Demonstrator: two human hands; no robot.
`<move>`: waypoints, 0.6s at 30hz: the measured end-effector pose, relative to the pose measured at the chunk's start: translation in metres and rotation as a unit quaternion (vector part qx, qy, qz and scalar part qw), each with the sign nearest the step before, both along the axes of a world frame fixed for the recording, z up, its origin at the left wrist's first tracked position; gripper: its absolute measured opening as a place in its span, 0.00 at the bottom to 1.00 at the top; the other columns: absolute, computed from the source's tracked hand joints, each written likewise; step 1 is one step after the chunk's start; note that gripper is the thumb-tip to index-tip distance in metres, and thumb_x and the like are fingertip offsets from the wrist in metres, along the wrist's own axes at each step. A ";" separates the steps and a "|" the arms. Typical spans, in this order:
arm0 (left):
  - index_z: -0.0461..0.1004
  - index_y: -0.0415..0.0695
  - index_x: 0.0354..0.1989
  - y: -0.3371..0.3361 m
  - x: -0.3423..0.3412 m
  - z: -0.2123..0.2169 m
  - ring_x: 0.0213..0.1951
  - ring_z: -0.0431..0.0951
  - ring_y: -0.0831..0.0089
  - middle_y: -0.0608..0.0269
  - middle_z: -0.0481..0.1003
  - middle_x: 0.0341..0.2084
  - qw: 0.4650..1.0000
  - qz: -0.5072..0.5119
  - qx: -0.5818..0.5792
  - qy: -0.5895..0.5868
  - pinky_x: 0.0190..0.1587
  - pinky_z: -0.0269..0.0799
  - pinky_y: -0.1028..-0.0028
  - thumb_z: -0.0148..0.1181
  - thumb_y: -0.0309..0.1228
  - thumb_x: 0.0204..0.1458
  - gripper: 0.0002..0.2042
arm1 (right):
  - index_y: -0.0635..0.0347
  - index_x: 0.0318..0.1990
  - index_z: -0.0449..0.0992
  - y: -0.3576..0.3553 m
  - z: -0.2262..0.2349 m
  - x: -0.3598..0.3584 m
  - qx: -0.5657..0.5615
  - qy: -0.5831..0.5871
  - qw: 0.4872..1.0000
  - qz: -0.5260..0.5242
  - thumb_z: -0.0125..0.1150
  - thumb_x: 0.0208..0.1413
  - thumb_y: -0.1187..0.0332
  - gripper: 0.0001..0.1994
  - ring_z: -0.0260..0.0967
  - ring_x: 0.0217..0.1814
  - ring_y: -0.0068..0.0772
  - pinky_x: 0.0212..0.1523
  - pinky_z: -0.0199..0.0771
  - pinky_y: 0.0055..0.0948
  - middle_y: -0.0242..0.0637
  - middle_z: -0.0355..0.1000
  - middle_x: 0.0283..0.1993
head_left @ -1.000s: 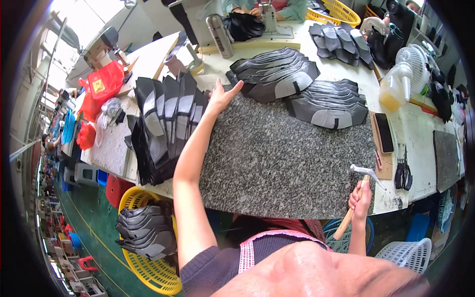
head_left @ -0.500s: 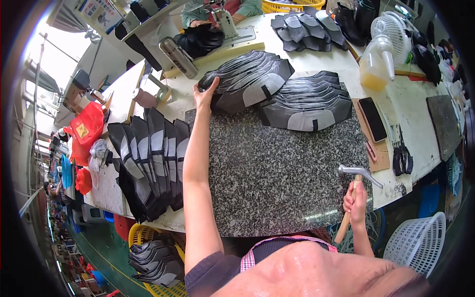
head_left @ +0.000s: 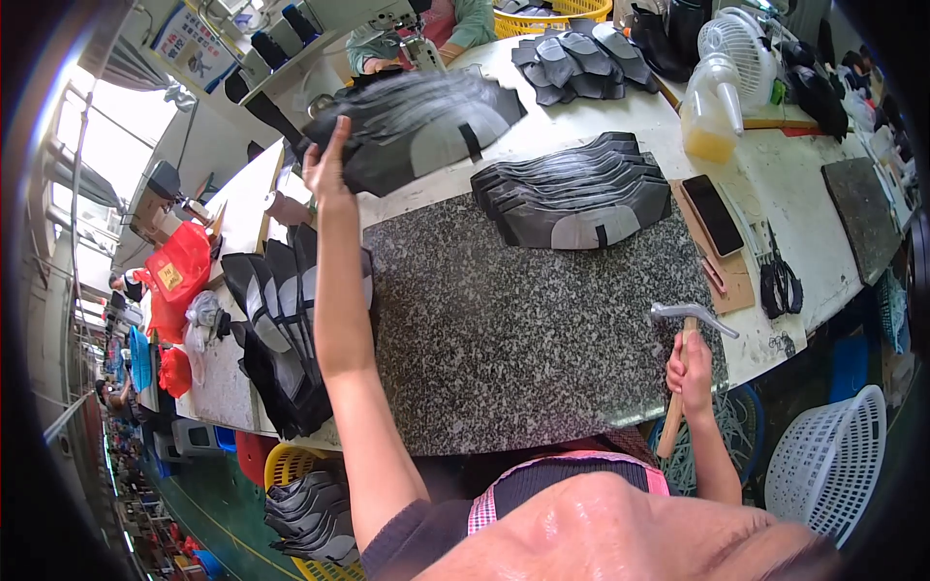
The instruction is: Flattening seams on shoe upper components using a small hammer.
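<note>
Head view shows the left grip (head_left: 329,172) holding a fanned stack of flat black-and-grey pieces (head_left: 426,136). The right grip (head_left: 689,376) is closed around a wooden-handled metal hammer (head_left: 690,329).

The left stack of grey and black pieces (head_left: 441,145) has been shifted toward the far left, off the granite slab (head_left: 523,329), and a gap has been opened between it and the right stack (head_left: 586,203). Its left end is now gripped by the left hand (head_left: 331,172), held spread beside it a second ago. The sewing machine's (head_left: 419,48) base has been hidden.
</note>
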State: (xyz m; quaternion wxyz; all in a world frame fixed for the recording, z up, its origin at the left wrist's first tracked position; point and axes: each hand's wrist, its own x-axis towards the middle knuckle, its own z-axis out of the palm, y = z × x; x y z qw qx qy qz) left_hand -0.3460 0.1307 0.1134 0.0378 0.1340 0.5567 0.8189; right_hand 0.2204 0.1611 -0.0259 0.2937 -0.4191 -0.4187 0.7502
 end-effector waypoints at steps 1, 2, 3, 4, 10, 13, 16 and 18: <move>0.72 0.39 0.47 -0.011 -0.003 0.007 0.41 0.82 0.60 0.52 0.79 0.42 0.996 -0.065 0.068 0.001 0.46 0.81 0.59 0.82 0.30 0.38 0.28 | 0.51 0.39 0.64 0.001 0.000 -0.001 0.003 -0.001 1.000 0.006 0.42 0.71 0.48 0.18 0.46 0.13 0.10 0.12 0.45 0.14 0.20 0.52 0.19; 0.72 0.39 0.47 -0.016 0.004 0.017 0.42 0.82 0.58 0.51 0.79 0.42 0.982 -0.134 0.134 -0.003 0.46 0.82 0.57 0.79 0.30 0.42 0.25 | 0.51 0.39 0.64 0.002 -0.002 -0.001 -0.002 -0.002 1.000 0.003 0.42 0.71 0.48 0.18 0.46 0.13 0.10 0.12 0.45 0.14 0.20 0.52 0.19; 0.72 0.38 0.48 -0.023 0.012 0.025 0.42 0.83 0.57 0.50 0.79 0.42 0.964 -0.216 0.153 -0.036 0.45 0.82 0.56 0.76 0.30 0.47 0.22 | 0.52 0.38 0.64 0.002 -0.002 0.000 0.001 0.007 1.000 0.003 0.42 0.71 0.48 0.18 0.46 0.13 0.10 0.12 0.45 0.14 0.20 0.52 0.19; 0.72 0.38 0.48 -0.028 0.021 0.031 0.42 0.83 0.56 0.49 0.79 0.42 0.937 -0.295 0.171 -0.071 0.44 0.83 0.55 0.72 0.31 0.51 0.19 | 0.52 0.38 0.64 0.002 -0.003 0.001 0.003 0.015 1.000 0.003 0.42 0.71 0.48 0.18 0.46 0.13 0.10 0.12 0.45 0.14 0.20 0.52 0.19; 0.75 0.41 0.34 -0.072 0.112 -0.025 0.31 0.75 0.82 0.66 0.78 0.31 0.981 -0.041 -0.146 0.121 0.36 0.72 0.81 0.70 0.38 0.55 0.14 | 0.51 0.37 0.64 0.003 -0.002 0.000 0.008 0.048 0.999 -0.007 0.43 0.71 0.47 0.18 0.46 0.13 0.10 0.12 0.45 0.15 0.20 0.52 0.19; 0.72 0.42 0.36 -0.091 0.177 -0.096 0.34 0.74 0.79 0.67 0.76 0.33 0.970 -0.107 -0.188 0.110 0.41 0.70 0.80 0.77 0.33 0.46 0.17 | 0.51 0.38 0.64 0.002 -0.004 -0.003 -0.003 0.053 0.998 -0.016 0.42 0.71 0.47 0.18 0.46 0.13 0.11 0.12 0.46 0.15 0.20 0.52 0.19; 0.70 0.33 0.50 -0.112 0.200 -0.130 0.49 0.73 0.57 0.48 0.75 0.44 0.892 -0.050 -0.427 0.142 0.55 0.67 0.65 0.79 0.46 0.41 0.35 | 0.51 0.38 0.64 0.002 -0.003 -0.001 0.006 0.080 0.997 0.006 0.42 0.71 0.47 0.18 0.45 0.13 0.10 0.13 0.46 0.15 0.20 0.52 0.19; 0.67 0.37 0.56 -0.113 0.208 -0.128 0.53 0.71 0.53 0.45 0.71 0.50 0.884 -0.025 -0.411 0.221 0.57 0.65 0.62 0.78 0.42 0.42 0.36 | 0.50 0.39 0.63 0.003 -0.002 -0.001 0.020 0.081 0.997 -0.005 0.41 0.71 0.47 0.17 0.44 0.12 0.09 0.12 0.44 0.14 0.20 0.51 0.19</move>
